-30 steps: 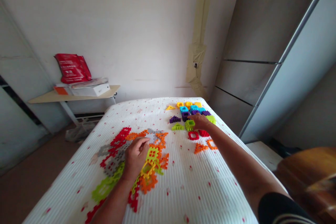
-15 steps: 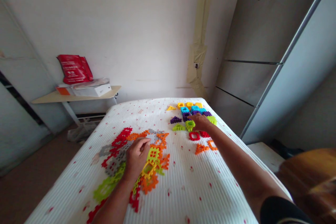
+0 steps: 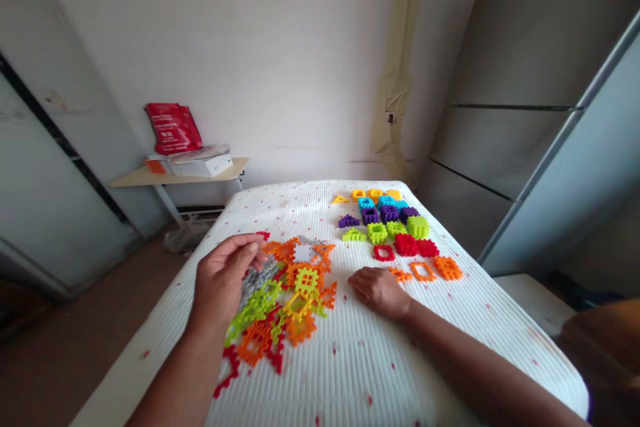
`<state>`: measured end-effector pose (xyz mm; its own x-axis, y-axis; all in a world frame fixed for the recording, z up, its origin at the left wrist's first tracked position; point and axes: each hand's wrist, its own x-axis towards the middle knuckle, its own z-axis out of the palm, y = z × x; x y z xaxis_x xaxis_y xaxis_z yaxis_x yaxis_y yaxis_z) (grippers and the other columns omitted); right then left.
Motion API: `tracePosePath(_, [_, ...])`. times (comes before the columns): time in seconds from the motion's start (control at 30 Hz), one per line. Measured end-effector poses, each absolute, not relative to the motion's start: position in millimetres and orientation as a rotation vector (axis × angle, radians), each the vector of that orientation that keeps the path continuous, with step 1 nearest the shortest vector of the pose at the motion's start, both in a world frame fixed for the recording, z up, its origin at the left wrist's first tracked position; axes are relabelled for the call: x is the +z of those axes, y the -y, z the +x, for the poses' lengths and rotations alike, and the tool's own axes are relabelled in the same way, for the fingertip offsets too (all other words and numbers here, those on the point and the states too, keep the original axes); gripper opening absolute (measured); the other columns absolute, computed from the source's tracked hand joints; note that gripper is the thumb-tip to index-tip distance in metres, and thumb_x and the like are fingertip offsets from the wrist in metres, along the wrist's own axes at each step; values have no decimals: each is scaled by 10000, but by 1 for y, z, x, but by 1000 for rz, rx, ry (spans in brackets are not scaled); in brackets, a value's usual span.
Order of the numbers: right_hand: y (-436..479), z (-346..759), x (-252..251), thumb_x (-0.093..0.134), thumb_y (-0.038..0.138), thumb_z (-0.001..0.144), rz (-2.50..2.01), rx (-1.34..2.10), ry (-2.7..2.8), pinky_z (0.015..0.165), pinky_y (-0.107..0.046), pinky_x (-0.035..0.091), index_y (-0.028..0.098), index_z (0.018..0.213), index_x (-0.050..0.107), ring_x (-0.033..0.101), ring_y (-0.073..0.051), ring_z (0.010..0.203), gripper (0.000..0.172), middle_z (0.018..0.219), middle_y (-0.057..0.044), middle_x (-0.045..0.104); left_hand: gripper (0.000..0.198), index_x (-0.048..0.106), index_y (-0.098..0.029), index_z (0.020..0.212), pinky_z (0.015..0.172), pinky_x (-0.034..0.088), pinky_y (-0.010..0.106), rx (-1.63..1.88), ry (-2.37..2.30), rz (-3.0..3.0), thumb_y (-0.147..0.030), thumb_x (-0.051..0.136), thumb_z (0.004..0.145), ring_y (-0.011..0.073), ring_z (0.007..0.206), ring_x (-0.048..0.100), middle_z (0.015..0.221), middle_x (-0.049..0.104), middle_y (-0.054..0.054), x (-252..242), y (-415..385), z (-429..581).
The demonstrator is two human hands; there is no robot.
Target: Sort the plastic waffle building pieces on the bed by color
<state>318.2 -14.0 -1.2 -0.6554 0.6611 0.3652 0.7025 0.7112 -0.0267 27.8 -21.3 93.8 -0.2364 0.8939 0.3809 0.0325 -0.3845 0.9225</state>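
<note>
One risk: left hand (image 3: 220, 280), grasp indeterminate, could snag and scatter tile pile (image 3: 305, 278) beneath its fingertips; right hand (image 3: 380, 290) lay released.

White spotted bed (image 3: 350, 373), colourful plastic tiles (image 3: 295, 290)

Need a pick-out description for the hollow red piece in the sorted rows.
On the white table cover, find the colour-sorted rows near the far right corner; the red row lies between the green row and the orange row. The hollow red piece is leftmost there, a thin open ring, while its two red neighbours are chunky and filled in.
</note>
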Motion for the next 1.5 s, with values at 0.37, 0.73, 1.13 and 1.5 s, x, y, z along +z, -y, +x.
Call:
tracePosePath(0.37, [1,325,-21,358,218,918,-1116,-33,2512,641,-234,417,161,854,631,578,-142,741,286,826,-75,622,427,587,-238,1153,948,423,400,986,-1669,2463,-394,563,757,251,1136,495,1208,565,79,7,106,-59])
tracePosePath(0.73, [4,321,-19,325,219,926,-1119,-126,2535,602,-229,389,158,838,623,558,-137,707,316,797,-75,608,998,204,-229,1434,1049,169,568,586,-1891,2622,-645,607,621,373,1339,208,1481,253,140,-32,103,-46])
tracePosePath(1.13, [7,318,-15,354,179,904,-1171,-108,2560,611,-231,385,157,834,621,562,-141,726,277,818,-75,607,905,266,-209,1412,1037,238,527,742,-1848,2569,-542,626,651,341,1309,295,1435,347,147,-28,80,-21])
tracePosePath(1.5, [8,315,-14,364,163,899,-1215,-127,2552,598,-222,360,161,819,615,552,-131,730,264,804,-60,597,748,271,-192,1396,1030,315,463,931,-1779,2606,-506,536,771,287,1282,367,1373,434,137,-33,78,-28])
